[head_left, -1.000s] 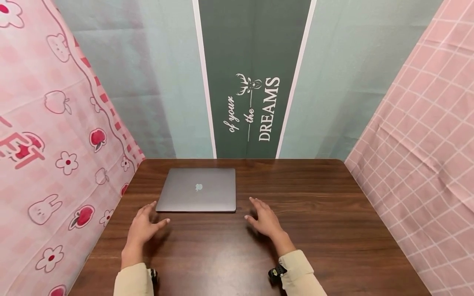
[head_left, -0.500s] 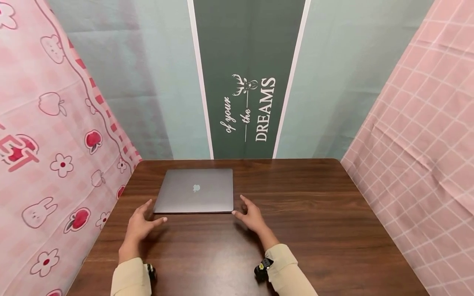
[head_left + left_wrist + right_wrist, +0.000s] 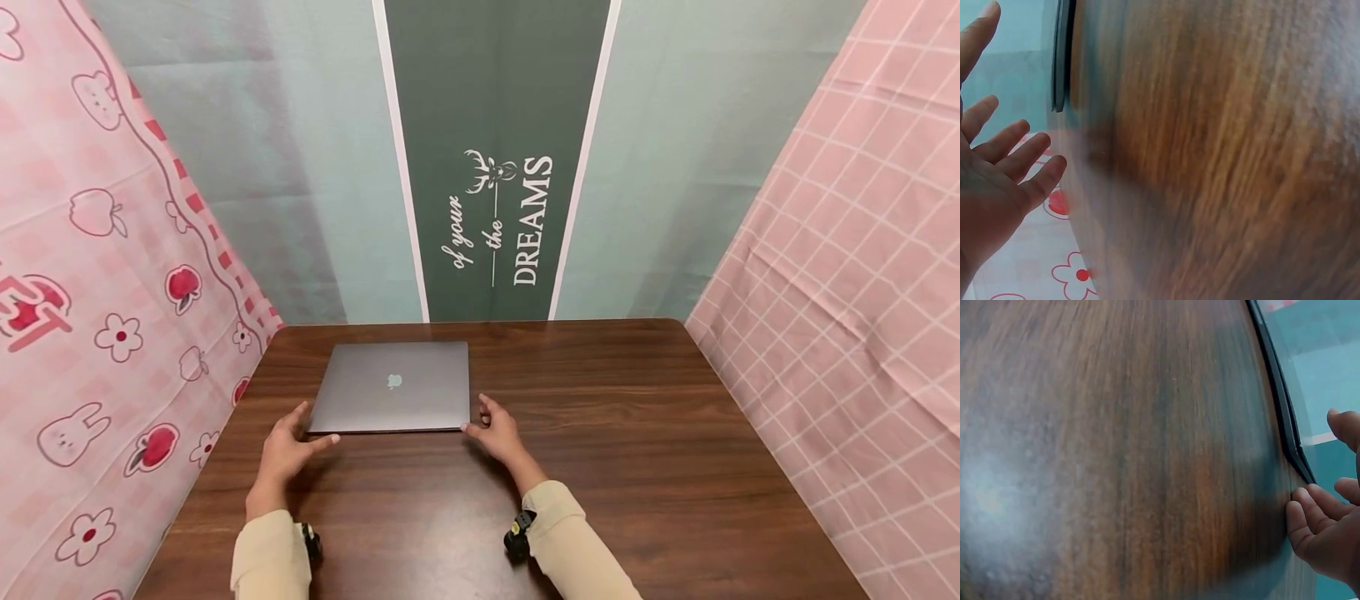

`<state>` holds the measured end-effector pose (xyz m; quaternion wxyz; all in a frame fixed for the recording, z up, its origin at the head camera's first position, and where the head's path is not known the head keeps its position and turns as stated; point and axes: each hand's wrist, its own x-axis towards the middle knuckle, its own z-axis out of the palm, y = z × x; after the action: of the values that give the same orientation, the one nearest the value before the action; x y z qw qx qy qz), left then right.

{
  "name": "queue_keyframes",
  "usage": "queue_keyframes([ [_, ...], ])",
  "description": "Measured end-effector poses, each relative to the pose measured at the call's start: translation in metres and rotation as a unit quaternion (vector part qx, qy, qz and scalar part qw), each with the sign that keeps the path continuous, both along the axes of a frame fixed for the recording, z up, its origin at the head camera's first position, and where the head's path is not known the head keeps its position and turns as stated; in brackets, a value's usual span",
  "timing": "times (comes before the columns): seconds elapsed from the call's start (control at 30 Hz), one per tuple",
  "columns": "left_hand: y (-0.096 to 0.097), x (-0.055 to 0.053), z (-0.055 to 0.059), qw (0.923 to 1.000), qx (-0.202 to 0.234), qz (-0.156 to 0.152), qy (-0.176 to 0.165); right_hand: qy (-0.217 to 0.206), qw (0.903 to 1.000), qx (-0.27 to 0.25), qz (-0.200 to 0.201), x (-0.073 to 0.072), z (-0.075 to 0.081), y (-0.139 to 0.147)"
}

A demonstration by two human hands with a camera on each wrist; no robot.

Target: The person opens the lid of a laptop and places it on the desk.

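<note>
A closed grey laptop (image 3: 360, 396) with an apple logo lies flat towards the back left of the table. My left hand (image 3: 287, 450) is spread at its front left corner, thumb near the front edge and fingers along the left side. In the left wrist view those fingers (image 3: 1013, 164) are apart from the laptop's thin dark edge (image 3: 1062, 59). At the front right corner is my right hand (image 3: 501, 437), its thumb tip by the corner. The right wrist view has its loosely bent fingers (image 3: 1316, 509) close to the laptop's edge; contact is hard to tell.
The brown wood-grain table (image 3: 600, 467) extends well to the right of the laptop. A green curtain (image 3: 510, 83) hangs behind it, with pink patterned cloths at the left (image 3: 135, 400) and right (image 3: 840, 275).
My right hand has moved left and in to the laptop's right corner. My left hand has come slightly closer to the left corner. The laptop has stayed in place while the view shifted a little.
</note>
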<state>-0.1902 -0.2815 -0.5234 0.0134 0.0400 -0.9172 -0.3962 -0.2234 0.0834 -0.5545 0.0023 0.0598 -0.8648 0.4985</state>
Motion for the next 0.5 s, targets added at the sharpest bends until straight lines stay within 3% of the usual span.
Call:
queue_keyframes([
  [0.23,0.0,-0.007,-0.009,0.9996,-0.009,0.006,-0.025,0.002,0.9981,0.061,0.01,-0.006,-0.003,-0.004],
  [0.5,0.0,-0.013,-0.02,0.9986,-0.022,0.007,-0.048,-0.003,0.9895,0.144,0.011,-0.011,-0.006,-0.007],
])
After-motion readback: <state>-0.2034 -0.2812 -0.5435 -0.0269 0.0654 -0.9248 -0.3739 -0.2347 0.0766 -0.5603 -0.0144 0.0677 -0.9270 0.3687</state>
